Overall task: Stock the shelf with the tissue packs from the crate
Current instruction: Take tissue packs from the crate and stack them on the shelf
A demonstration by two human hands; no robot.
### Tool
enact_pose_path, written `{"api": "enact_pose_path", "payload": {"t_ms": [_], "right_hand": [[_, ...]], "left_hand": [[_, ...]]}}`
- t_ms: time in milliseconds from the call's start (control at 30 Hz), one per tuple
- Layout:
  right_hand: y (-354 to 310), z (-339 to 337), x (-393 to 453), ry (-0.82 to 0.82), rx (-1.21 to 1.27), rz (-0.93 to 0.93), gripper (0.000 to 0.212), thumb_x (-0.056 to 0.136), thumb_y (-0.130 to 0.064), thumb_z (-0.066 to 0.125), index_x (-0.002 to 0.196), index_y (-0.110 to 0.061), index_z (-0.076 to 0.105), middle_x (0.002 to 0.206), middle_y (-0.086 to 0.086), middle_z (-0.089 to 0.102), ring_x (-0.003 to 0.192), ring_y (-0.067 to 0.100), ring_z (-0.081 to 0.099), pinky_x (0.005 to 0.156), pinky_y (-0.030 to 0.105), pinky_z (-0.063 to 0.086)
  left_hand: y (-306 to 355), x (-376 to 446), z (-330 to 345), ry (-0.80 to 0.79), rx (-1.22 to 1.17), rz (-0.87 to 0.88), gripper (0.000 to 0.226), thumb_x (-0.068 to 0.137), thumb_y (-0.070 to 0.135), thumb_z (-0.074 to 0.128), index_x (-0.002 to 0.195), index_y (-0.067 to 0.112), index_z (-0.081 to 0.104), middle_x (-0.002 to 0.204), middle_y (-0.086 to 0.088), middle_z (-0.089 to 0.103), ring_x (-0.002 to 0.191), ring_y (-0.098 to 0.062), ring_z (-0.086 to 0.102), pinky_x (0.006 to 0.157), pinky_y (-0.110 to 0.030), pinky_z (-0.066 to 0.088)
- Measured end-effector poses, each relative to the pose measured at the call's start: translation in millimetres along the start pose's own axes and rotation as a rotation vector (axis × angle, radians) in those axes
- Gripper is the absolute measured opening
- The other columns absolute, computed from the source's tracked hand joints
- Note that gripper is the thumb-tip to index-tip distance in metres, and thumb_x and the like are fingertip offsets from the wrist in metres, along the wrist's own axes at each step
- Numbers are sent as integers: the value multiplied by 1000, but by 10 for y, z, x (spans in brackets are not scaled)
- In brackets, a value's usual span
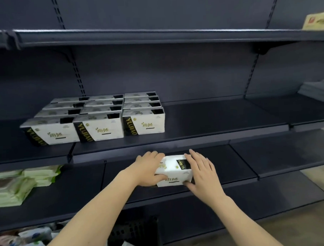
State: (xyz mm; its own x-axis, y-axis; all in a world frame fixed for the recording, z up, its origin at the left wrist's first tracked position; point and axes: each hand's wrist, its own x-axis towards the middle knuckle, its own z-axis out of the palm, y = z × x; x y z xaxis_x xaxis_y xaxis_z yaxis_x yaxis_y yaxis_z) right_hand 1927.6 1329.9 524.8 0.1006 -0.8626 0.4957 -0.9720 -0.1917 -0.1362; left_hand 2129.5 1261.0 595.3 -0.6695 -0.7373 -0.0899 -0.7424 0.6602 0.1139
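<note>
I have the left hand [149, 168] and right hand [200, 174] clasped on either end of one pack [175, 170], fingers curled round it. It is white with a black band and gold lettering. It sits between my palms, below the shelf [222, 120] where matching packs [94, 116] stand in rows at its left. The crate [136, 233] sits lower still.

The rows of tissue packs [94, 118] sit on the middle shelf [204, 124] at ten o'clock. A single tissue pack [175, 170] lies below, at centre — left hand [150, 168] at nine o'clock of it, right hand [202, 173] at three. The crate [136, 233] stands at six o'clock.
</note>
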Motion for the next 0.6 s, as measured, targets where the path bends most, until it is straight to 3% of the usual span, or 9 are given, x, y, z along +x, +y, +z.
{"api": "enact_pose_path", "payload": {"t_ms": [133, 233, 367, 600], "right_hand": [[336, -186, 207, 96, 35, -85, 90, 58, -23, 84, 134, -20, 37, 146, 9, 31, 128, 25, 34, 99, 47, 42], [601, -296, 365, 128, 32, -97, 88, 58, -27, 83, 133, -21, 36, 146, 11, 26, 126, 27, 35, 98, 48, 43], [919, -399, 608, 124, 15, -96, 83, 63, -44, 78, 133, -24, 37, 146, 12, 33, 123, 32, 45, 97, 45, 41], [1283, -345, 1019, 162, 53, -85, 65, 73, -47, 67, 128, -25, 40, 139, 13, 42, 120, 30, 47, 91, 43, 45]], "left_hand": [[185, 355, -299, 70, 22, 39, 68, 88, 52, 55, 141, 20, 28, 129, -1, 40, 117, -21, 38, 98, -42, 35], [321, 607, -471, 114, 27, 64, 66, 87, 51, 56, 140, 20, 31, 124, 0, 43, 113, -19, 41, 97, -39, 36], [417, 888, -587, 163, 1, 60, 65, 87, 50, 57, 140, 22, 30, 123, 3, 45, 110, -18, 44, 94, -35, 38], [462, 1397, -656, 168, 20, -6, 69, 89, 50, 54, 145, 23, 24, 134, -1, 40, 121, -21, 38, 102, -41, 34]]}}
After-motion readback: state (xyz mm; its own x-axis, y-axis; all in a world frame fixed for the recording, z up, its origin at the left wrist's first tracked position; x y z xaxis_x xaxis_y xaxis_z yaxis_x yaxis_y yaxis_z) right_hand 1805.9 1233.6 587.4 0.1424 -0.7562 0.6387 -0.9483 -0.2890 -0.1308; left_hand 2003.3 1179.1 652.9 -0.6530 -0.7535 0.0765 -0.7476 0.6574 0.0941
